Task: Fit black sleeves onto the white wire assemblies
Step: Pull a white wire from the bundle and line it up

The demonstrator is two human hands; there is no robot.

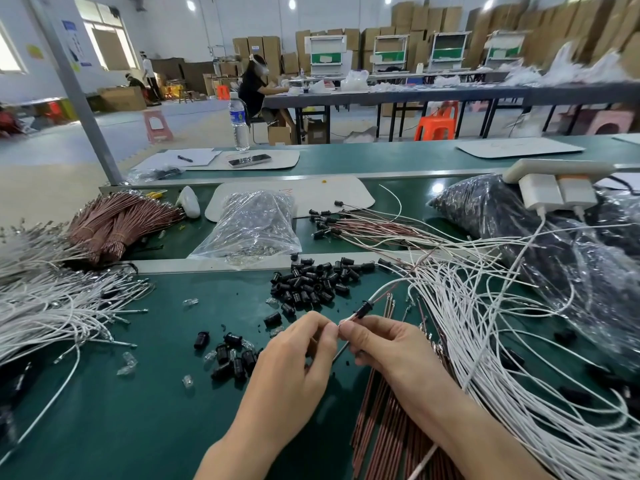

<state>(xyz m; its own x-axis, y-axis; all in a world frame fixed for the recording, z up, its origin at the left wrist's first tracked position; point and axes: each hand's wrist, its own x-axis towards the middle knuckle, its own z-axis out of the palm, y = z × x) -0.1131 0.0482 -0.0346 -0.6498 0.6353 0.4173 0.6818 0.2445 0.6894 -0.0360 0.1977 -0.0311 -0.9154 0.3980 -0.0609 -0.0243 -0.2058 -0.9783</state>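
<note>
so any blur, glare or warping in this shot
Head view: wide-angle distortion leans the grey post; the black sleeve on the white wire is sharp; cardboard boxes far right smear into blur; a ceiling-light glare spot sits on the green belt; the left window is blown out.

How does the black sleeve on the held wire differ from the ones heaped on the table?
The held sleeve is threaded on a white wire; the heaped sleeves carry no wire. The held sleeve sits alone, raised above the green table; the heaped sleeves lie jumbled on it. Both are small, black and tubular.
</note>
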